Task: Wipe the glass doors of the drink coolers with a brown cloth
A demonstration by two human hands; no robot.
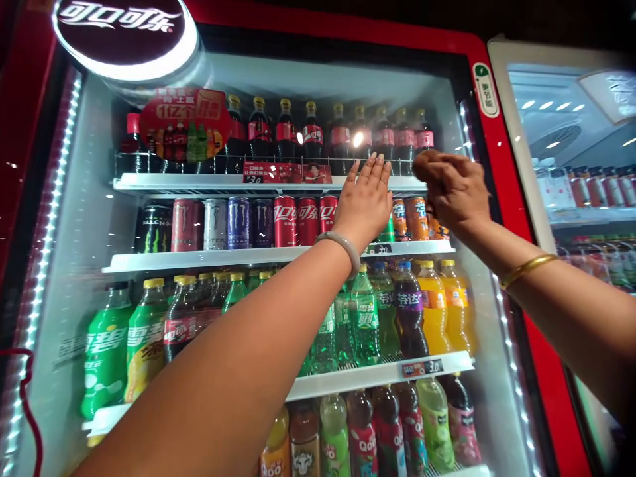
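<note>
Brown wad in the right hand, at the glass door of a fridge.
Fingers cover most of the wad, leaving its material and long axis hard to make out; the showing end is dark, rounded and points left, before the right end of the top shelf. The right grip is closed around it. The left hand, grip opened flat, fingers upward, hides some cans.

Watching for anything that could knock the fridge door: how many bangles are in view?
2: a grey bangle around the wrist of the left hand, and a gold bangle around the forearm below the right hand. Neither is hidden.
</note>
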